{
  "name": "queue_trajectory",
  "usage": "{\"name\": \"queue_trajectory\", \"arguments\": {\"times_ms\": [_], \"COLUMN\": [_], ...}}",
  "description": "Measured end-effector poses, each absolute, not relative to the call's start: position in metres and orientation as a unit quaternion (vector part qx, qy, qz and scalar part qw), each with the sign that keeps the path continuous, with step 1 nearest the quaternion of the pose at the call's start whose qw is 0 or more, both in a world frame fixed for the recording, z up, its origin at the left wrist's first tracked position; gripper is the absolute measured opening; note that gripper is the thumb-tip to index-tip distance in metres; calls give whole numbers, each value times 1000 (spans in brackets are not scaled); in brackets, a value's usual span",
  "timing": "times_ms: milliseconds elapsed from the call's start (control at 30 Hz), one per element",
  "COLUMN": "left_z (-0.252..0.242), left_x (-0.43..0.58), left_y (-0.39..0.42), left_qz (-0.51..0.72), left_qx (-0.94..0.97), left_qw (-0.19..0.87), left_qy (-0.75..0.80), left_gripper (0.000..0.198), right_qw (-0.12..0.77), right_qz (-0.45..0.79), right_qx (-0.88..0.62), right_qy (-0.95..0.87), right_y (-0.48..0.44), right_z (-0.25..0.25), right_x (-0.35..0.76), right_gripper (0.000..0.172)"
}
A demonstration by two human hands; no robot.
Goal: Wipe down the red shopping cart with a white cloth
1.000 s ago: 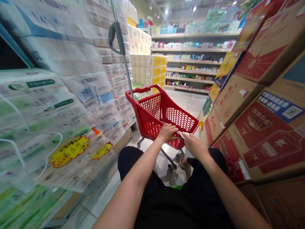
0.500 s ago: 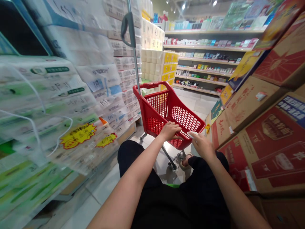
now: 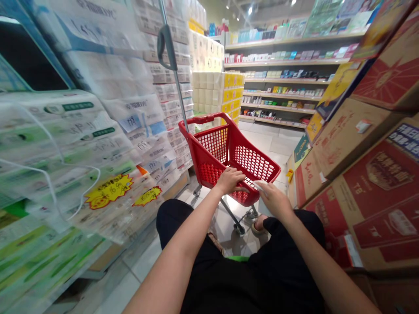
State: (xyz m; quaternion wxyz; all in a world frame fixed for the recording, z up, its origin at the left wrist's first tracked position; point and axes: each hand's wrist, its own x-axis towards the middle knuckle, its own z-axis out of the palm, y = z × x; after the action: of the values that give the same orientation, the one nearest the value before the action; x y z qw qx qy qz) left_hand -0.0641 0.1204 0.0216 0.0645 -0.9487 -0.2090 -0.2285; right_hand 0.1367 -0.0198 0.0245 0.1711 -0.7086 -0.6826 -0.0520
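Note:
A red plastic shopping cart (image 3: 238,159) with perforated basket walls stands right in front of my knees. My left hand (image 3: 230,181) grips its near rim, fingers over the top and thumb on the outer side. To the right, at the near corner of the same rim, is my right hand (image 3: 276,199). Its fingers are closed on a thin white cloth or wipe (image 3: 261,185), which lies against the rim. The palm side of both hands is hidden.
Wrapped tissue packs (image 3: 137,117) are stacked on the left, with a white cable (image 3: 49,179) hanging over them. Cardboard cartons (image 3: 376,183) form a wall at the right. A grey pole with a handle (image 3: 168,48) rises behind the cart. Stocked shelves (image 3: 278,78) line the back.
The view has shifted slightly, so the cart and both hands sit a little farther left in it. Both hands stay at the near rim, the white cloth still in my right hand.

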Motion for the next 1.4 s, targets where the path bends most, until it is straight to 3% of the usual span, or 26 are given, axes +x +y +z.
{"name": "queue_trajectory", "arguments": {"times_ms": [133, 300, 433, 867, 1067, 1233, 1400], "left_z": [21, 19, 18, 20, 20, 30, 43], "left_x": [-67, -63, -58, -41, -25, -35, -77], "left_y": [120, 120, 120, 123, 123, 147, 191], "left_qz": [-234, -243, -249, -246, -237, -219, -192], "left_qx": [-948, -942, -938, -931, -926, -947, -907], "left_qw": [60, 65, 74, 85, 90, 108, 152], "left_qy": [-209, -221, -228, -257, -280, -210, -343], "left_gripper": [51, 51, 48, 44, 43, 35, 32], "right_qw": [175, 162, 218, 336, 320, 313, 303], "right_qz": [-45, -54, -81, -99, -124, -136, -146], "right_qx": [-689, -737, -754, -632, -635, -644, -655], "right_qy": [-702, -654, -614, -691, -692, -685, -677], "right_y": [-32, -11, 14, -11, 0, 12, 22], "right_z": [22, 22, 20, 2, 3, 4, 2], "right_x": [113, 179, 208, 123, 154, 166, 171], "right_gripper": [48, 46, 45, 43, 41, 37, 33]}}
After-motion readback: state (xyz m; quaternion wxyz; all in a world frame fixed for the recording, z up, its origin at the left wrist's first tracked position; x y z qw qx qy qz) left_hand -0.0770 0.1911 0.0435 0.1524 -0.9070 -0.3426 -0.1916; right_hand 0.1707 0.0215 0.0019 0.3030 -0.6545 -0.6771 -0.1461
